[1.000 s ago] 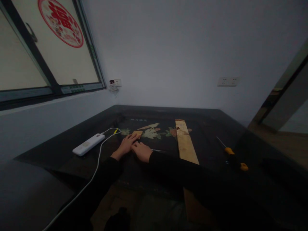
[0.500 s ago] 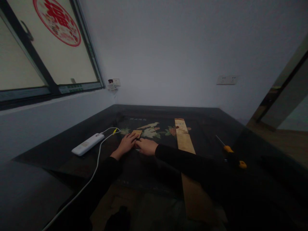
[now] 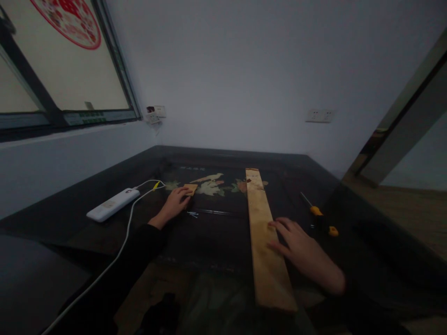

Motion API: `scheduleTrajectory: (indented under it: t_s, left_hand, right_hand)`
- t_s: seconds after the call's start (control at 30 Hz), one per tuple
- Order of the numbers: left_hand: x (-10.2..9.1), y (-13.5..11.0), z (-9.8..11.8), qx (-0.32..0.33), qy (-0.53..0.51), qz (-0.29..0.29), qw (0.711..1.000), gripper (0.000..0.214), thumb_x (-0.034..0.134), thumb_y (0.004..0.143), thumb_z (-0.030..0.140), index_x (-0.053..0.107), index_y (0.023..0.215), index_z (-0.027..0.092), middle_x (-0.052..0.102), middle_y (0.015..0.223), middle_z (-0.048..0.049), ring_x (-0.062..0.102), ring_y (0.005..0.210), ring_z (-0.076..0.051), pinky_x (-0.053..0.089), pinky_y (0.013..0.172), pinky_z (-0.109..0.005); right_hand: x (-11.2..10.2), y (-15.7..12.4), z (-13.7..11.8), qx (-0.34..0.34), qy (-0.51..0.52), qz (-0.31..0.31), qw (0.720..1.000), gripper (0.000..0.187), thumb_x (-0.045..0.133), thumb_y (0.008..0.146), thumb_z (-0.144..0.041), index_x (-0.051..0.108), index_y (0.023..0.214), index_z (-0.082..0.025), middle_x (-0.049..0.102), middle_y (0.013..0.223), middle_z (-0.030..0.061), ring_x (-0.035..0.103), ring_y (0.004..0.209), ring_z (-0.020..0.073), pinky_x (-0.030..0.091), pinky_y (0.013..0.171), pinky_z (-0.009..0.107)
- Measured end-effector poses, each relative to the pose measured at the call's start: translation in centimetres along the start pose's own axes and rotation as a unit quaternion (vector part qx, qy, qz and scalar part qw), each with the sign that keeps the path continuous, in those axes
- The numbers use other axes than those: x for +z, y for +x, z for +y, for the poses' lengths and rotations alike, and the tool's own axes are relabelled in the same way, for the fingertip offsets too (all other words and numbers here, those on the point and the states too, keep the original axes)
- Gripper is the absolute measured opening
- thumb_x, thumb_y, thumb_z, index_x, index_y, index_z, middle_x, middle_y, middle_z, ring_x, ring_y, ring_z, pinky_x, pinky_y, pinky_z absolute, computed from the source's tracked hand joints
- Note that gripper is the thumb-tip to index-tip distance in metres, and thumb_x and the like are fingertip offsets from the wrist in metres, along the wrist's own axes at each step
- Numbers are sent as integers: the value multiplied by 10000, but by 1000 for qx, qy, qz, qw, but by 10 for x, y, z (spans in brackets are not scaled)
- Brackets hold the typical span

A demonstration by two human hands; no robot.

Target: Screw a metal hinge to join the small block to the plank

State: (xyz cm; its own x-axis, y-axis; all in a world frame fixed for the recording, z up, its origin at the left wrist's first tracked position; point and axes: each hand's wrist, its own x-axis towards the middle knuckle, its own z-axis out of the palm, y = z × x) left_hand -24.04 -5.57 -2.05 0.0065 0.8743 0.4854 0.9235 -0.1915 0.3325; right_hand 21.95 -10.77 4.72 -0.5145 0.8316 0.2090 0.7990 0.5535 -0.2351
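Note:
My left hand (image 3: 173, 204) lies flat on the dark table (image 3: 104, 195), its fingertips resting on a small wooden block (image 3: 190, 188). My right hand (image 3: 304, 253) hovers open with fingers spread beside a long wooden plank (image 3: 262, 228), its fingertips touching the plank's right edge. A few small nails or screws (image 3: 192, 214) lie on the table just right of my left hand. A thin metal rod (image 3: 218, 212) lies next to them.
A white power strip (image 3: 112, 204) with its white cable (image 3: 115, 253) sits at the left. A yellow-handled screwdriver (image 3: 318, 215) lies right of the plank. The table top shows a flower picture (image 3: 213, 185). Wall sockets (image 3: 320, 115) and a window (image 3: 52, 70) are behind.
My right hand left the small block beside my left hand and moved right and nearer, to the plank's edge. My left hand stayed on the block. The camera turned slightly right.

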Motion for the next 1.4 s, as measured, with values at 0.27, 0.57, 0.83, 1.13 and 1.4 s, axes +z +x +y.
scheduleTrajectory:
  t_s: [0.27,0.57,0.83,1.13,1.4]
  left_hand:
    - [-6,-2,35,118,-42,-40,991,283,495,911,334,662,1090,191,628,1157,-116,560,1136,-255,435,1010,-440]
    - [-12,-8,64,174,-36,-112,978,196,469,908,276,639,951,188,646,1023,-82,574,1016,-225,432,935,-376]
    - [-9,-10,71,175,11,-157,972,171,507,893,328,601,852,191,617,867,-43,557,868,-197,415,818,-319]
    - [-8,-10,73,171,1,-151,974,126,492,849,220,573,940,190,610,813,-20,580,786,-179,417,801,-316]
    - [-8,-11,73,178,7,-144,973,176,491,813,165,582,962,191,634,832,-29,589,795,-184,430,799,-317]
  right_hand:
    - [27,-38,-59,124,-51,3,991,538,504,902,-523,550,1350,-227,563,1354,138,613,1124,303,551,848,419]
    - [29,-20,-80,142,-28,-34,989,569,582,866,-424,527,1399,-231,473,1446,171,452,1290,382,457,981,483]
    - [33,5,-86,94,-5,-71,993,641,579,850,-428,479,1437,-190,408,1486,193,376,1329,404,390,1038,471]
    - [48,50,-106,-23,8,-77,997,663,580,834,-478,500,1411,-161,413,1461,236,413,1280,411,401,997,479]
    - [61,92,-129,-45,20,-71,996,635,583,825,-488,528,1372,-170,456,1416,217,447,1232,376,413,958,470]
